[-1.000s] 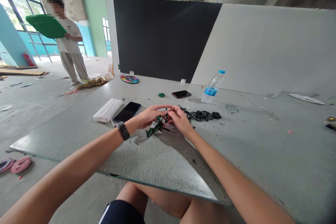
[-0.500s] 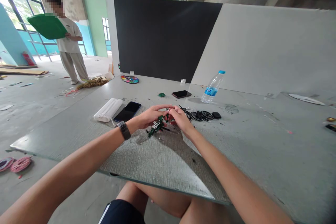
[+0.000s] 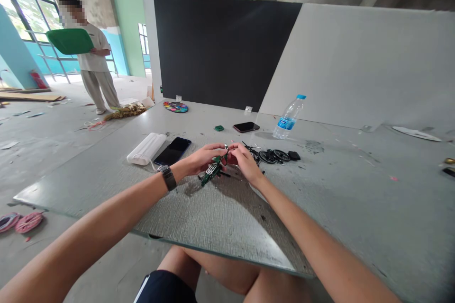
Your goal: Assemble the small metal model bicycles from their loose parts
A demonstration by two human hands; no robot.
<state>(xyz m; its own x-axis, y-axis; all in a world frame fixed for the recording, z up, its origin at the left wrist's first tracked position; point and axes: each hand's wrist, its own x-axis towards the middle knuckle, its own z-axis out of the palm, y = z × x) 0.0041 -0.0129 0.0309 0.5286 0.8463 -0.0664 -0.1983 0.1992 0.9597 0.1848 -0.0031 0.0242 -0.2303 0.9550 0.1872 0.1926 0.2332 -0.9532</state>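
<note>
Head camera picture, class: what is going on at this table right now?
A seated person holds a small green toy model over a grey table, the left hand and right hand both pinching at its upper end. Loose black wheels lie just beyond the hands. Two phones, a white case and a water bottle sit farther back. Another person stands in the background holding a green tray.

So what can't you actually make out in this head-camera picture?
- Where the left hand and right hand meet on the small green model: fingers cover it, so the piece being pinched is hidden.
- The black wheels and bits beside the right hand: too small to identify.
- The water bottle label: too small to read.
- The dark object at the right edge: cut off.
</note>
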